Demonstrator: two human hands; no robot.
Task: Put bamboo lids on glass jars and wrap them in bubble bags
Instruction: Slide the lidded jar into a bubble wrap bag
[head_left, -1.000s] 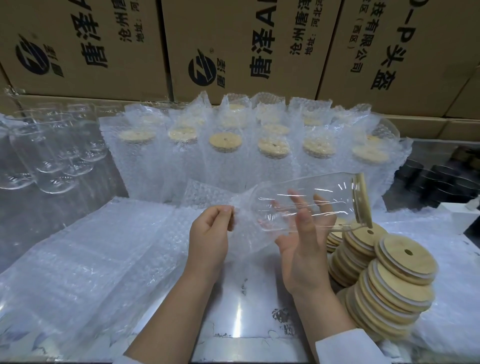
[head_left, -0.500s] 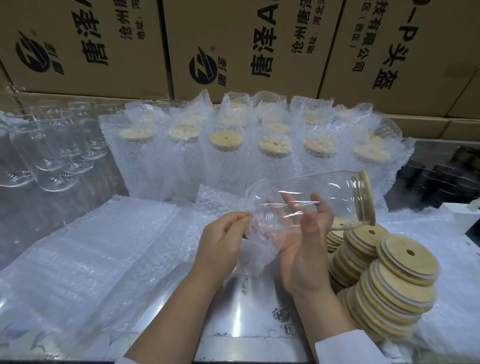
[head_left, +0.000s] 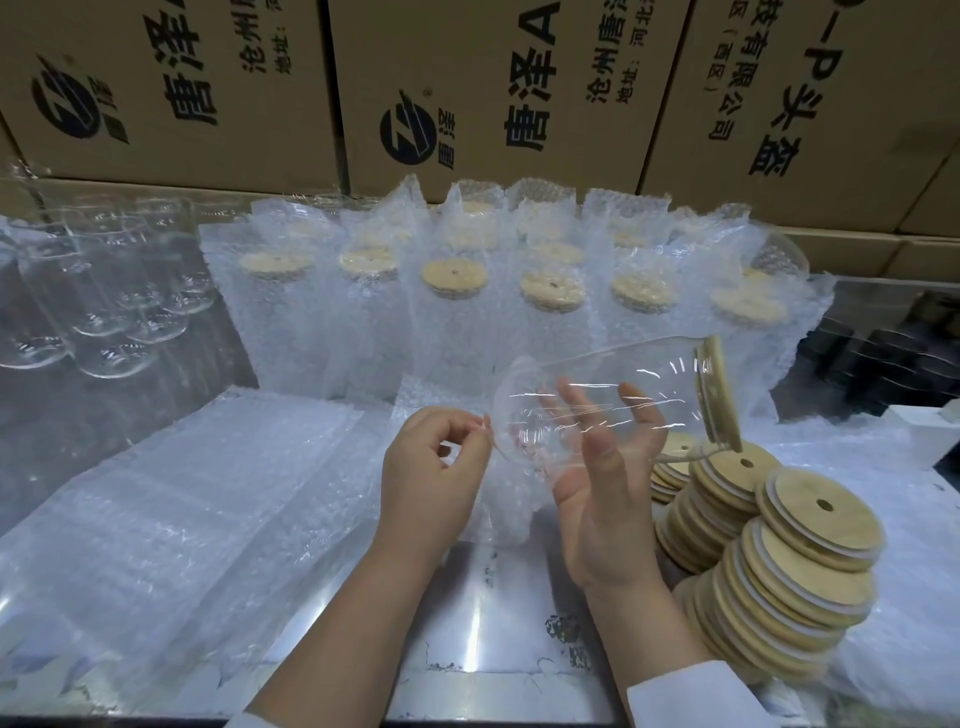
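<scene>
Head view: since a second ago the bubble bag (head_left: 506, 499), then bunched across the base of the glass jar (head_left: 623, 369), has slipped beneath it, so the base shows bare. The jar itself has barely moved. It lies on its side in the air, its bamboo lid (head_left: 719, 395) just above the stack of loose lids (head_left: 779, 582) and its base pointing away from that stack. The right hand (head_left: 608, 509), beside the stack, holds the jar, thumb in front and nearly straight fingers behind the glass. The left hand (head_left: 431, 478), beyond the jar from the stack, is curled, pinching the bag's edge at the base.
</scene>
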